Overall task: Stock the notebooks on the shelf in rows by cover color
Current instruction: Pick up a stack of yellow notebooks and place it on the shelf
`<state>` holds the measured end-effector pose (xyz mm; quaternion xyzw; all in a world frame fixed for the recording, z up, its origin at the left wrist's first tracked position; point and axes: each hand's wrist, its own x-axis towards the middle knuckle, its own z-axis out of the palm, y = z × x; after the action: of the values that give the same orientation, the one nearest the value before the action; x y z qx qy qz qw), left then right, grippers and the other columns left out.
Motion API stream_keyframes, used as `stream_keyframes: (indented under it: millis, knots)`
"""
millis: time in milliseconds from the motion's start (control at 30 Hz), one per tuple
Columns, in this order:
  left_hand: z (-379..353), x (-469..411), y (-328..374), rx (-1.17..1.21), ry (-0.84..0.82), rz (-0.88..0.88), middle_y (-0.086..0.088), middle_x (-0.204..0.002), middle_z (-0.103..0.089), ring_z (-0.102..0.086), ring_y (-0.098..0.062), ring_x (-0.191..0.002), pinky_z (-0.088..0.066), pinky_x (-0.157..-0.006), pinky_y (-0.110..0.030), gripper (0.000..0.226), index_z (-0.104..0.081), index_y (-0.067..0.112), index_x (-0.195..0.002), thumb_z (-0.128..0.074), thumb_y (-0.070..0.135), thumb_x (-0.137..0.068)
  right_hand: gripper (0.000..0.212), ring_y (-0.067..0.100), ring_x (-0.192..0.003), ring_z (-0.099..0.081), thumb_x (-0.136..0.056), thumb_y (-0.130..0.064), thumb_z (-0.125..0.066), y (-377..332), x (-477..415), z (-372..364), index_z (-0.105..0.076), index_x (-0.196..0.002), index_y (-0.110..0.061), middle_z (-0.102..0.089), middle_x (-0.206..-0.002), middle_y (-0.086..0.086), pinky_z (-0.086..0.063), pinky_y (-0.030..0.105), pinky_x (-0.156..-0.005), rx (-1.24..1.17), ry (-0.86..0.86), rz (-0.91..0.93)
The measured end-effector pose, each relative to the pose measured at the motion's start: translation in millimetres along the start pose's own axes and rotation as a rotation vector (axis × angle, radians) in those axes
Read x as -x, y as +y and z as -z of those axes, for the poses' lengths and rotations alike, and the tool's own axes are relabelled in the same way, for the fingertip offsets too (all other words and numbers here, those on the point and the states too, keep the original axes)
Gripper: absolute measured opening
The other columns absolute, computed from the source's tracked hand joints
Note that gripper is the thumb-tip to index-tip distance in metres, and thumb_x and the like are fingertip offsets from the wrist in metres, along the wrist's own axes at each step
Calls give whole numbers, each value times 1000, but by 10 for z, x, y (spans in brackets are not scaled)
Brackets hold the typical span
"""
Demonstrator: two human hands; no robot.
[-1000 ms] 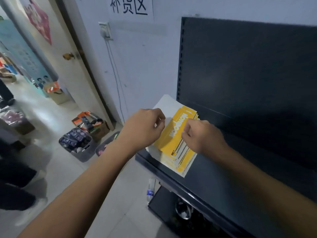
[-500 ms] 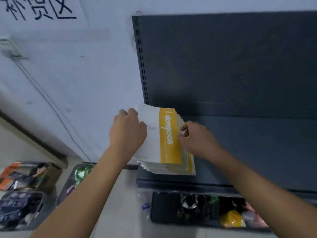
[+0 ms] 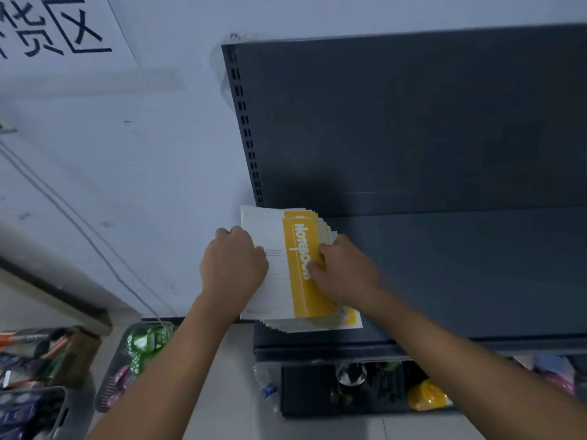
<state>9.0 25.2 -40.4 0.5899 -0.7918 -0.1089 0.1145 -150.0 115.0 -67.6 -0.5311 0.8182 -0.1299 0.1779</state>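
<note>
notebooks (image 3: pixel 298 300) lie fanned at the left end of the shelf (image 3: pixel 444 274), overhanging its front. left hand (image 3: pixel 233 265) grip curls over their left edge; right hand (image 3: pixel 346 271) grip pinches their right. advise squaring edges, then sliding the stack back.

Both bare forearms reach forward and converge. The left hand (image 3: pixel 233 265) curls its fingers round the left edge of the notebook stack (image 3: pixel 278 293). The right hand (image 3: pixel 347 271) grips the opposite side, knuckles up.

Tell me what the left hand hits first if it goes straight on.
Likely the wall just left of the shelf's slotted upright: the left hand grips the left edge of the notebook stack and points along it. Depth is unclear.
</note>
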Motion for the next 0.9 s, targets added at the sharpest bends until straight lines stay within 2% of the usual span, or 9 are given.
stream_keyframes:
  millis: [133,267,367,500,533,600,700,800,900]
  knots:
    - [41,37,-49,5,21,-28,-5,-81,-51,-43,-15,-63,-25,-51,-27,18,-41,11,-79,-52,17,-92,42,20,-118,-47,-103,-47,-41,-32,102,-90,-62,-115,-12,-43,-126,4,-52,38,-86,75,46,68]
    - [123,21,-123,55,-42,-1,-5,-78,-56,-45,-13,-62,-31,-49,-26,16,-48,6,-80,-55,18,-89,41,18,-121,-41,-101,-48,-44,-40,117,-127,-63,-112,-14,-41,-122,1,-50,36,-87,53,41,85]
    - [135,43,-120,81,-94,41,-3,-76,-55,-48,-12,-62,-31,-48,-25,23,-46,11,-76,-57,24,-90,41,17,-121,-42,-101,-49,-45,-3,115,-106,-65,-115,-16,-41,-118,-1,-49,35,-89,13,26,90]
    - [89,57,-130,115,-79,67,-4,-81,-58,-52,-14,-66,-33,-48,-25,21,-48,11,-82,-57,28,-90,35,17,-118,-44,-99,-45,-52,51,145,-72,-62,-119,-18,-41,-118,-1,-48,34,-91,-87,-12,66]
    - [85,58,-123,112,-78,63,-4,-82,-58,-52,-14,-66,-33,-49,-25,21,-48,11,-83,-57,28,-90,31,19,-115,-46,-98,-43,-54,50,144,-64,-61,-114,-17,-44,-119,2,-47,34,-91,-143,-21,40]
    - [78,78,-92,83,-74,46,-4,-86,-57,-49,-12,-67,-30,-50,-24,20,-48,11,-84,-57,29,-90,23,23,-105,-52,-96,-39,-58,43,127,-56,-55,-86,-19,-49,-115,9,-45,32,-82,-244,-23,-21]
    - [63,141,-50,54,-50,26,-3,-85,-54,-46,-11,-67,-28,-50,-24,22,-43,14,-78,-57,28,-89,35,29,-103,-57,-96,-37,-58,18,123,-62,-42,-69,-22,-52,-114,13,-43,31,-76,-278,-16,-59]
    - [84,194,-30,40,-31,24,-3,-81,-54,-46,-12,-65,-30,-50,-26,25,-42,14,-74,-57,27,-89,26,26,-105,-56,-96,-38,-58,6,162,-76,-53,-79,-20,-49,-117,8,-52,37,-87,-253,6,-43]
    - [125,226,-12,27,-28,26,-3,-75,-53,-48,-13,-61,-32,-48,-25,27,-42,12,-71,-58,26,-89,23,22,-106,-53,-96,-38,-57,-2,198,-88,-57,-87,-17,-47,-119,6,-54,38,-89,-243,8,-38]
